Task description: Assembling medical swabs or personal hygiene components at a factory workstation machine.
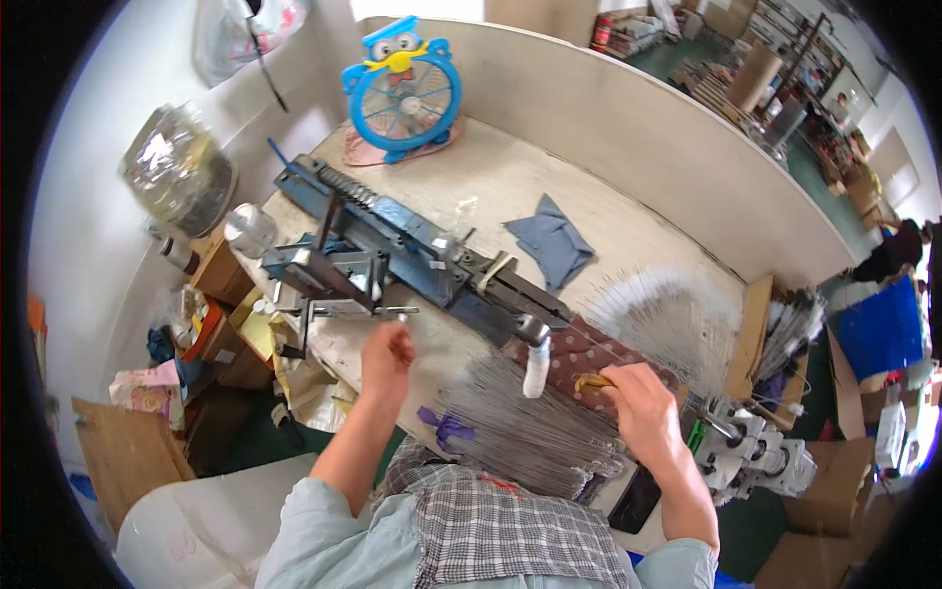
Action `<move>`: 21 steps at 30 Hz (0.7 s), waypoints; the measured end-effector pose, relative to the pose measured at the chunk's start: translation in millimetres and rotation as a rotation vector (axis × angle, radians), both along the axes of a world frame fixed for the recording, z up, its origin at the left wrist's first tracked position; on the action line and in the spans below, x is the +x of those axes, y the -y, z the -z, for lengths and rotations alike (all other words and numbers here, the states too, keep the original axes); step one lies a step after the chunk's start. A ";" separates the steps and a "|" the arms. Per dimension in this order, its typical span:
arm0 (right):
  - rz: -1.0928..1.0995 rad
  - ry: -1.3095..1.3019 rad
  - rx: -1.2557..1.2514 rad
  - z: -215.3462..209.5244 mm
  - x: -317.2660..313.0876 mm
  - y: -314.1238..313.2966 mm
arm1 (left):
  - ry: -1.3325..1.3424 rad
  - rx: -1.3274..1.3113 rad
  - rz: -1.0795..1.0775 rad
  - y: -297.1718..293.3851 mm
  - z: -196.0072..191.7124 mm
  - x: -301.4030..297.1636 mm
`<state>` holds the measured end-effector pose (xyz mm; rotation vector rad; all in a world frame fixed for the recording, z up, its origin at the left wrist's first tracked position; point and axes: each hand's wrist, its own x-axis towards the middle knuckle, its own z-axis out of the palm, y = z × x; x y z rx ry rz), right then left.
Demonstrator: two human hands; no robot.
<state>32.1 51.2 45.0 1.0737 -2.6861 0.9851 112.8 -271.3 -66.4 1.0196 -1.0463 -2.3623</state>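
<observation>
My left hand point(387, 359) is closed just below the lever of a blue metal bench machine point(392, 250) that lies slantwise across the table; what it grips is hidden by the fingers. My right hand point(638, 401) pinches a small yellowish piece point(592, 382) and a thin wire beside the machine's right end, over a dotted brown cloth point(589, 353). A thick bundle of grey wires point(530, 432) lies in front of me between both hands, tied with a purple band point(446, 429). A white tube point(536, 367) hangs at the machine's end.
A fan of spread wires point(667, 319) lies at the right, near a wooden box point(756, 334). A blue cartoon-bird desk fan point(402, 88), a grey cloth point(551, 240), a grey motor unit point(756, 456) and cluttered boxes at the left point(216, 324) surround the table.
</observation>
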 end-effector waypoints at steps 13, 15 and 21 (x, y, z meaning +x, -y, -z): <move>0.198 0.403 -0.273 -1.5 -21.3 -55.6 | -0.330 -0.289 0.700 -207.3 -38.5 -64.7; 0.184 0.543 -0.345 -1.3 -20.4 -57.8 | -0.334 -0.323 0.693 -209.2 -37.9 -63.7; 0.064 -0.120 -0.130 -1.1 -30.4 -41.9 | -0.191 -0.321 0.428 -193.4 -44.2 -59.1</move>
